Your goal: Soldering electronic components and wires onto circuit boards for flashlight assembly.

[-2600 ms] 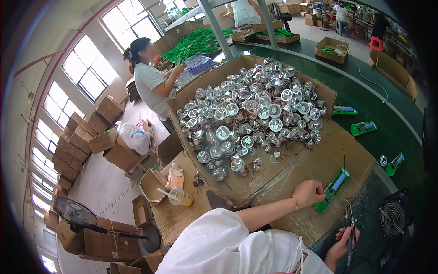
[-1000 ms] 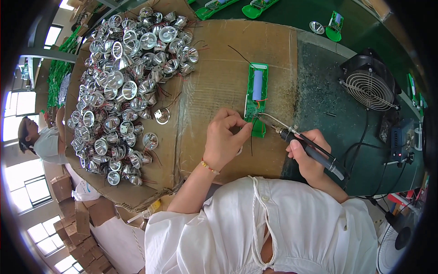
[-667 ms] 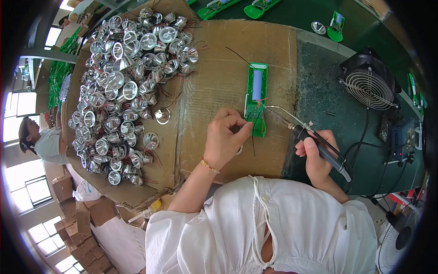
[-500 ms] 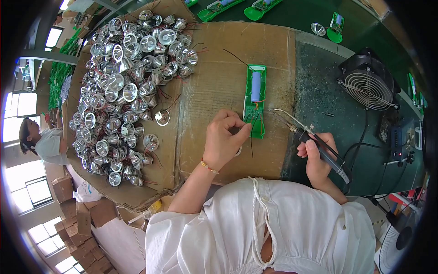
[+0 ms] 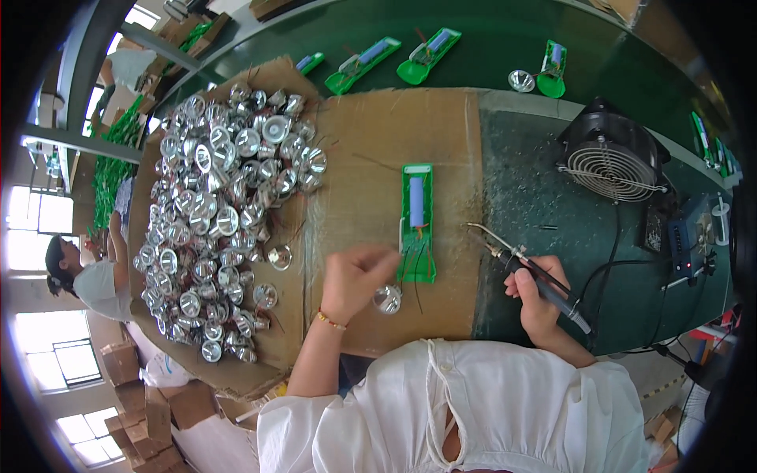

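A green plastic housing [image 5: 430, 272] lies lengthwise on the cardboard, holding a lilac cylindrical battery [image 5: 416, 201] and thin wires near its lower end. My left hand [image 5: 355, 280], slightly blurred, is beside the housing's lower left with fingers curled together; whatever lies between the fingertips is hidden. Just under those fingers, a silvery reflector cup [image 5: 387, 299] rests on the cardboard. To the right, my right hand [image 5: 538, 296] grips a black soldering iron [image 5: 544, 285] with a curved metal feed tube; its tip points up and left, apart from the housing.
Many reflector cups [image 5: 229, 221] with wires are heaped at the left on cardboard [image 5: 363, 126]. A black fan [image 5: 611, 154] and a blue control box [image 5: 688, 240] stand at the right. More green housings [image 5: 430, 57] lie along the far side. Another person [image 5: 102, 276] is at far left.
My left hand has moved left off the housing, uncovering its wires and the reflector cup below. My right hand keeps its hold on the soldering iron. The whole view has shifted.
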The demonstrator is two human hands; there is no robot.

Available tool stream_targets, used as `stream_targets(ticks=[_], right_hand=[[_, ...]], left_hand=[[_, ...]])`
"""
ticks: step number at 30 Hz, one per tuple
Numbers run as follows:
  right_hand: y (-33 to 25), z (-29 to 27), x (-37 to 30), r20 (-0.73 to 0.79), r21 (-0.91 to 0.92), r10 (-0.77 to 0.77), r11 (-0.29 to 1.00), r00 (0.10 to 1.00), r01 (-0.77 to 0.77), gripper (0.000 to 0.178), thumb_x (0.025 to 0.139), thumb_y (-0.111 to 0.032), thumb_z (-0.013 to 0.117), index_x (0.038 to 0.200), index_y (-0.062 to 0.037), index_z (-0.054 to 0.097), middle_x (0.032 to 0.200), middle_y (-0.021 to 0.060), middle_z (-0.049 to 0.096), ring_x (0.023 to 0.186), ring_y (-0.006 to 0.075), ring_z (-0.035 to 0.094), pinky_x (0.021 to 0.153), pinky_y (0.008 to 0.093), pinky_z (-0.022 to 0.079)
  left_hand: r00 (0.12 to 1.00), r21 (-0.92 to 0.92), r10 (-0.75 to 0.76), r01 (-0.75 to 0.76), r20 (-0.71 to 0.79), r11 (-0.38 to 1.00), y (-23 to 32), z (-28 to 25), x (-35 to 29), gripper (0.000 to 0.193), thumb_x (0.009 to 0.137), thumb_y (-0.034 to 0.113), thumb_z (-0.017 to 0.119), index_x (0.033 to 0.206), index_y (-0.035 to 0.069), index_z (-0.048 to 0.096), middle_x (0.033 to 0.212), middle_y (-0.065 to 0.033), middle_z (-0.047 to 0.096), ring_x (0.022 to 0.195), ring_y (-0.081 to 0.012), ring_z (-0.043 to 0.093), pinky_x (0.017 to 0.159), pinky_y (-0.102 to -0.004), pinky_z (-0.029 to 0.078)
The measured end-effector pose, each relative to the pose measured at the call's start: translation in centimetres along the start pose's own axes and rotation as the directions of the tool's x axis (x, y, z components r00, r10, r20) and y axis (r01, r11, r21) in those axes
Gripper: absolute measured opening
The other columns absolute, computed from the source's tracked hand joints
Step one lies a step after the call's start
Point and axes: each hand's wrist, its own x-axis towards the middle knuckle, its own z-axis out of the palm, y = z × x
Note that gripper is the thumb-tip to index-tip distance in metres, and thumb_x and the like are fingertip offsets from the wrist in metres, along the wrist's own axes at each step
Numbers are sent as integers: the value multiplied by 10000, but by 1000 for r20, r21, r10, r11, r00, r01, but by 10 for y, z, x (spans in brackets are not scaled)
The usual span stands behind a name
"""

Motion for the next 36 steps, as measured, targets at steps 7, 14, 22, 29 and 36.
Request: stream_targets(ticks=[7, 14, 22, 29, 36], right_hand=[[8, -2, 9, -76, 21, 99, 995, 992, -97, 155, 821, -91, 588, 878, 23, 498, 693, 94, 606, 572, 102, 565, 534, 229, 471], [14, -1, 7, -55, 1, 84, 996, 995, -84, 164, 806, -79, 606, 879, 12, 491, 683, 85, 619, 569, 96, 572, 530, 239, 473], [10, -1, 10, -48, 25, 126, 992, 991, -125, 149, 812, -72, 592, 887, 15, 498, 684, 83, 611, 573, 93, 568, 537, 226, 469], [6, 5, 16, -93, 16, 72, 997, 993, -71, 150, 840, -106, 550, 898, 13, 479, 655, 82, 558, 519, 94, 505, 498, 213, 430], [12, 7, 14, -121, -14, 18, 1000, 992, -19, 158, 844, -125, 552, 898, 7, 482, 654, 69, 544, 514, 87, 485, 483, 201, 410]], left_hand=[[943, 500, 206, -314, 260, 807, 67, 38, 119, 159, 707, 180, 574, 712, 44, 655, 635, -158, 602, 584, -310, 604, 577, -369, 491], [669, 749, 727, -402, -154, 528, 112, 74, 257, 349, 636, 309, 715, 904, 107, 621, 1013, -103, 548, 991, -291, 496, 822, -367, 420], [886, 663, 460, -384, 68, 643, 69, 37, 189, 239, 633, 293, 678, 747, 93, 613, 848, -123, 533, 766, -301, 563, 671, -389, 467], [861, 603, 506, -431, 51, 672, 46, 17, 14, 458, 624, 368, 737, 915, 75, 540, 895, -102, 535, 749, -270, 567, 655, -381, 455], [724, 717, 499, -9, -476, 697, -2, -75, 45, 252, 708, 209, 688, 886, 57, 594, 818, -87, 549, 757, -265, 542, 664, -370, 434]])
